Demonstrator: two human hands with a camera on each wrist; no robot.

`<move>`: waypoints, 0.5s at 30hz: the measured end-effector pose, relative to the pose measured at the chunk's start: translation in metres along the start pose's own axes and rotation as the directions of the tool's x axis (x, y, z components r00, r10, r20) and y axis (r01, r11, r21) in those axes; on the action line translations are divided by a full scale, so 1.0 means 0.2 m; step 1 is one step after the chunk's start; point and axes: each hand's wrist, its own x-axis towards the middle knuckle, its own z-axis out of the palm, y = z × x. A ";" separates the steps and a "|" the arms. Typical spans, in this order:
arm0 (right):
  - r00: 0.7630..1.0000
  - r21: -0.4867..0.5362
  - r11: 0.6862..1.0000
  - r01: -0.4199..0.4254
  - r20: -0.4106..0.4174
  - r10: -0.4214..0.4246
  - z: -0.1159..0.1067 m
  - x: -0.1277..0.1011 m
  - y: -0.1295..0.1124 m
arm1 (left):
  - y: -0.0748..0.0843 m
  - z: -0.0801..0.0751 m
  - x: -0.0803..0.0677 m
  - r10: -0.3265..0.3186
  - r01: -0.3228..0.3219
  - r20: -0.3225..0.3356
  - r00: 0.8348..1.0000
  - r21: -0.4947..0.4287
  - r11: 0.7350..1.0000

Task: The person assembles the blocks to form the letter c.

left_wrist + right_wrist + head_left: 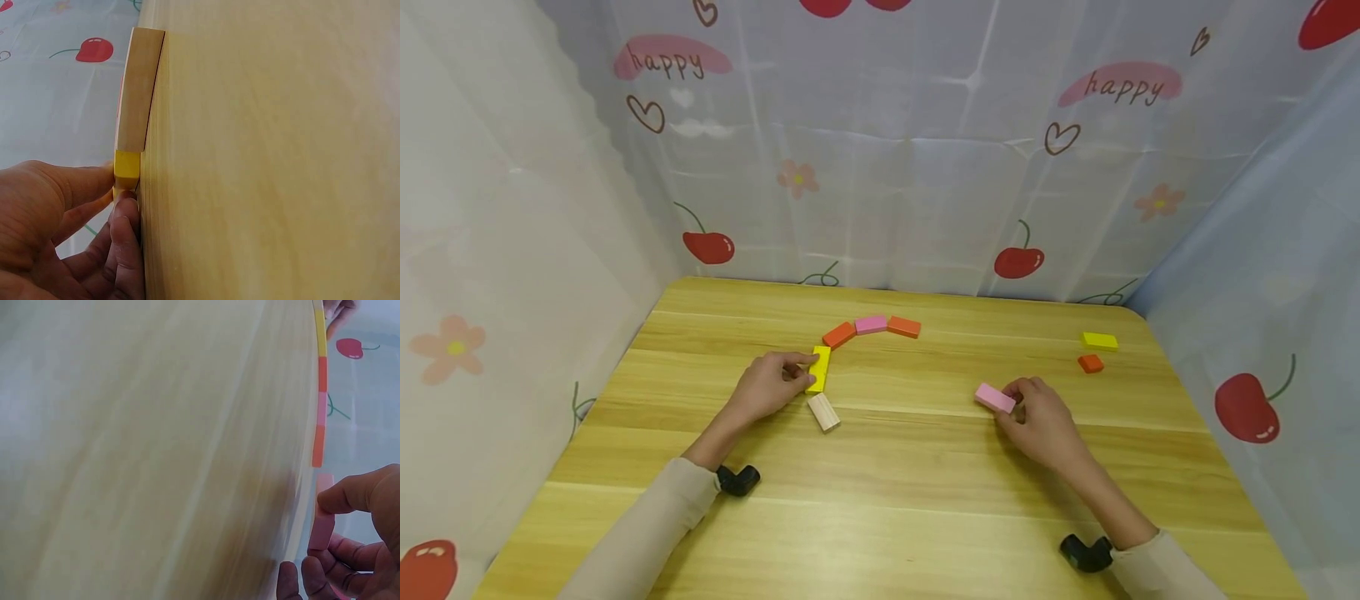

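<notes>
My left hand (pixel 770 386) pinches a yellow block (pixel 822 369) lying on the table. A bare wood block (pixel 824 412) lies at the near end of the yellow one; it stretches beyond it in the left wrist view too. From the yellow block's far end an orange block (pixel 839 335), a pink block (pixel 871 325) and a second orange block (pixel 904 327) curve away to the right, end to end. Over to the right, my right hand (pixel 1043 421) pinches another pink block (pixel 995 397) near its right end, low over the table.
At the table's right side lie a loose yellow block (pixel 1100 341) and a small orange block (pixel 1091 363). Printed curtains (pixel 880 208) hang behind the wooden table (pixel 895 508) and along both sides. A black fitting sits at each wrist.
</notes>
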 end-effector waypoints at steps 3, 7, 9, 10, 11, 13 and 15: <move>1.000 -0.002 1.000 0.007 0.004 -0.007 0.01 0.00 -0.02 | 0.00 0.00 0.00 -0.003 0.003 0.001 1.000 -0.002 1.000; 1.000 0.005 1.000 0.022 0.006 -0.022 0.02 0.00 -0.04 | 0.00 0.00 0.00 -0.004 0.004 -0.002 1.000 0.000 1.000; 0.999 0.005 0.999 0.035 0.008 -0.035 0.03 0.00 -0.05 | 0.00 0.00 0.00 -0.003 0.003 -0.004 1.000 0.001 1.000; 0.999 0.004 0.999 0.041 0.007 -0.041 0.03 0.00 -0.06 | 0.00 0.00 0.00 -0.002 0.002 -0.004 1.000 0.001 1.000; 0.999 0.003 0.999 0.046 0.008 -0.046 0.03 0.00 -0.06 | 0.00 0.00 0.00 -0.001 0.001 -0.004 1.000 0.001 1.000; 0.999 0.000 0.999 0.054 0.007 -0.054 0.04 0.00 -0.07 | 0.00 0.00 0.00 0.000 0.000 -0.003 1.000 0.001 1.000; 0.998 0.000 0.998 0.061 0.009 -0.061 0.05 0.00 -0.09 | 0.00 0.00 0.00 0.001 -0.001 -0.002 1.000 -0.001 1.000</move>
